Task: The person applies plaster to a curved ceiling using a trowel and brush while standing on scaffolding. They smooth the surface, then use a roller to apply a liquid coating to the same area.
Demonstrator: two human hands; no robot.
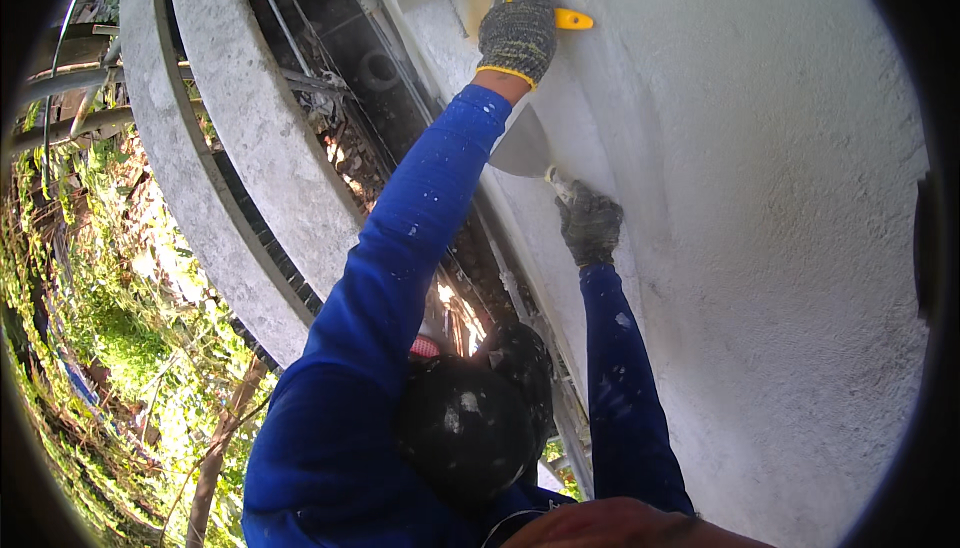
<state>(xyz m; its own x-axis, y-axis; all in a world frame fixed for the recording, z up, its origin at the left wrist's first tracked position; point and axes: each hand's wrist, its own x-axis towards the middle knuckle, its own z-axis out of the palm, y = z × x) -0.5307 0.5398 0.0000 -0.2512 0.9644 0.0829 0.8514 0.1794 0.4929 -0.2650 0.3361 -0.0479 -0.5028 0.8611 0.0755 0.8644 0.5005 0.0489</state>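
My left hand (517,36), in a dark knitted glove with a yellow cuff edge, is closed around a yellow-handled brush (574,19) against the pale wall (760,178). The handle end sticks out to the right of the fist. A tan, bristle-like part shows on the other side, mostly covered by the glove. Lower down, my right hand (590,225), gloved too, grips the light handle of a wide putty knife (522,146). Its flared grey blade points up and left, close to the wall's edge. My left forearm hides part of the blade.
Two curved concrete bands (255,123) run along the left. A dark gap with pipes and debris (375,68) lies between them and the wall. Green plants (130,318) and poles fill the far left. Rounded black shapes with pale spots (465,428) are below my arms.
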